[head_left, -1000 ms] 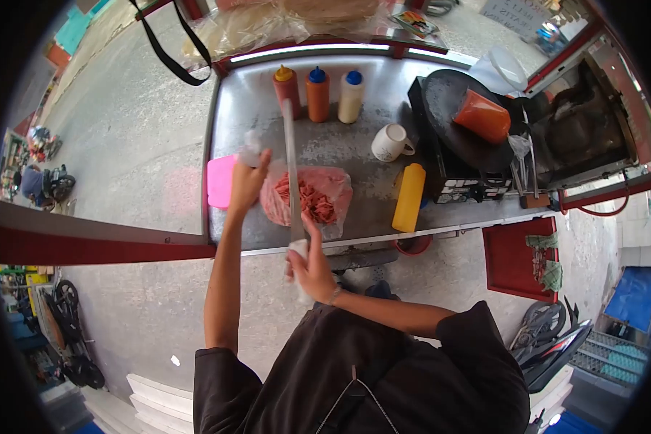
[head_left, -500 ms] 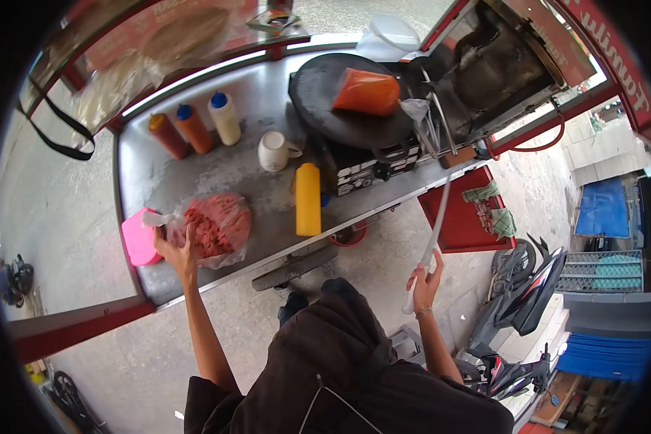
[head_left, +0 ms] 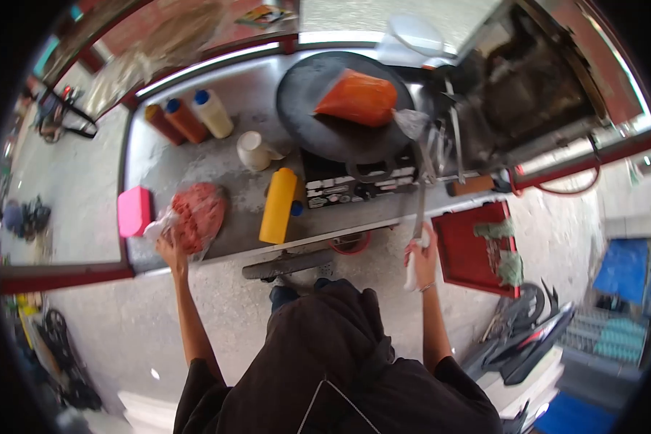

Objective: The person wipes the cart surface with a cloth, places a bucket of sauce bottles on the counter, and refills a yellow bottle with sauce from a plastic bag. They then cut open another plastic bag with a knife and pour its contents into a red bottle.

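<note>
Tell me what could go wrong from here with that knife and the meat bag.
1. The right hand holds the long knife blade-up beside the counter; it could strike the utensils hanging there.
2. The left hand grips the bag of meat near the counter's front edge; a tug might drag it off.

daylight, out on the street | steel counter (head_left: pixel 195 159) beyond both sets of fingers | red frame (head_left: pixel 65 277) left of left fingers (head_left: pixel 165 242) | concrete ground (head_left: pixel 224 311) below 'em | red shelf (head_left: pixel 463 246) just right of right fingers (head_left: pixel 419 253) | scooter (head_left: pixel 528 340) further right, lower
</note>
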Available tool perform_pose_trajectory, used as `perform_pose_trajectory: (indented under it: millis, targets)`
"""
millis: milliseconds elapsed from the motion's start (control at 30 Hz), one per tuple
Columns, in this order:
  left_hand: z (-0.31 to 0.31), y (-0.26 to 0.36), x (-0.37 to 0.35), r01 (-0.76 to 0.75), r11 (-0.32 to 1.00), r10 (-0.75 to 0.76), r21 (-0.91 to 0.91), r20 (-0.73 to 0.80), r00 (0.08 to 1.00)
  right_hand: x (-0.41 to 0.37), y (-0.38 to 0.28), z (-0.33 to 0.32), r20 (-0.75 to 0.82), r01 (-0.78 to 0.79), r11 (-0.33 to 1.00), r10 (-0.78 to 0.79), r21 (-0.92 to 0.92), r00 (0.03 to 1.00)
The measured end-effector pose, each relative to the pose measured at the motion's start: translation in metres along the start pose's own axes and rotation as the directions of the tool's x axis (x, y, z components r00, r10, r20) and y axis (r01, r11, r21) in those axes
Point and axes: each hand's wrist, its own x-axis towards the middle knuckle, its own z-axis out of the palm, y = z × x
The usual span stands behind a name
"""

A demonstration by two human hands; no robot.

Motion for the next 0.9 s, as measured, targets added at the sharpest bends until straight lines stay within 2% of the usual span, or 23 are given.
perform_pose_trajectory:
  millis: [33,100,133,167,200,233,300,333,367,400,433,467,500,533,567,600,633,700,767,800,833,867,900]
  targets:
    - [-0.003,0.008,-0.006,-0.033,0.993,0.031,-0.115,-0.022,0.999,0.024,-0.004,-0.005,0.054,0.0,1.0,0.0,0.003,0.999]
    - [-0.018,0.029,-0.009,0.045,0.973,-0.026,-0.227,0.086,0.996,0.073,-0.001,-0.013,0.123,0.021,1.0,-0.019,-0.019,0.992]
    - [-0.02,0.037,-0.012,0.067,0.967,-0.07,-0.247,-0.005,0.998,0.1,0.006,-0.021,0.093,-0.052,0.994,0.061,-0.093,0.994]
    - [-0.026,0.041,-0.011,0.114,0.938,-0.11,-0.326,0.032,0.993,0.116,0.006,-0.024,0.081,-0.02,0.985,0.034,-0.174,0.996]
    - [-0.034,0.027,-0.006,0.213,0.958,-0.189,-0.193,0.136,0.972,0.131,0.012,-0.028,0.046,0.022,0.975,-0.012,-0.222,0.999]
    - [-0.03,0.004,-0.004,0.146,0.959,-0.134,-0.243,0.065,0.989,0.128,-0.001,-0.022,0.022,0.079,0.942,-0.076,-0.325,0.997]
    - [-0.04,-0.009,-0.016,0.089,0.955,-0.103,-0.283,-0.035,0.994,0.13,0.0,-0.03,0.072,0.255,0.629,-0.302,-0.735,0.951]
    - [-0.052,0.01,-0.023,0.103,0.959,-0.115,-0.262,-0.029,0.993,0.113,-0.006,-0.026,0.137,0.276,0.187,-0.539,-0.943,0.831]
    - [-0.061,0.019,-0.028,0.115,0.963,-0.124,-0.242,-0.022,0.992,0.076,-0.049,0.001,0.101,0.176,0.143,-0.421,-0.974,0.901]
    - [-0.066,0.015,-0.034,0.123,0.962,-0.138,-0.243,-0.046,0.989,0.067,-0.053,0.006,0.228,0.321,0.24,-0.346,-0.916,0.91]
    - [-0.072,0.008,-0.041,0.012,0.995,-0.012,-0.101,-0.004,1.0,0.056,-0.056,0.012,0.356,0.437,0.344,-0.274,-0.831,0.893]
    - [-0.08,0.002,-0.048,-0.11,0.993,0.107,0.042,0.062,0.992,0.032,-0.077,0.05,0.423,0.423,0.608,-0.153,-0.672,0.893]
    - [-0.083,0.007,-0.053,-0.085,0.995,0.081,0.047,0.083,0.993,0.009,-0.098,0.091,0.555,0.451,0.723,-0.113,-0.523,0.824]
    - [-0.082,0.01,-0.055,-0.096,0.992,0.093,0.077,0.039,0.995,-0.016,-0.122,0.132,0.66,0.542,0.713,-0.149,-0.445,0.736]
    - [-0.081,0.032,-0.054,-0.099,0.992,0.107,0.076,-0.099,0.989,-0.032,-0.137,0.171,0.75,0.624,0.696,-0.186,-0.356,0.635]
    - [-0.083,0.063,-0.051,-0.103,0.992,0.117,0.071,-0.234,0.965,-0.034,-0.133,0.2,0.823,0.629,0.73,-0.166,-0.267,0.543]
    - [-0.084,0.09,-0.044,-0.101,0.993,0.113,0.062,-0.241,0.964,-0.032,-0.123,0.228,0.884,0.623,0.761,-0.151,-0.181,0.441]
    - [-0.084,0.124,-0.022,-0.284,0.948,0.311,0.146,-0.215,0.926,-0.019,-0.094,0.29,0.926,0.689,0.713,-0.163,-0.129,0.342]
    - [-0.06,0.083,0.011,-0.39,0.868,0.429,0.308,-0.069,0.9,-0.01,-0.079,0.354,0.944,0.729,0.676,-0.16,-0.109,0.289]
    - [-0.045,0.052,0.03,-0.458,0.781,0.497,0.424,0.02,0.867,-0.002,-0.064,0.381,0.941,0.813,0.576,-0.223,-0.085,0.256]
    - [-0.043,0.04,0.052,-0.457,0.787,0.497,0.414,0.013,0.868,0.005,-0.053,0.404,0.935,0.883,0.465,-0.281,-0.062,0.214]
    - [-0.044,0.03,0.073,-0.166,0.984,0.158,0.067,0.106,0.982,0.008,-0.051,0.42,0.935,0.887,0.457,-0.279,-0.069,0.217]
    - [-0.043,0.02,0.084,0.225,0.947,-0.145,-0.231,0.317,0.937,0.011,-0.05,0.433,0.959,0.906,0.388,-0.147,-0.171,0.244]
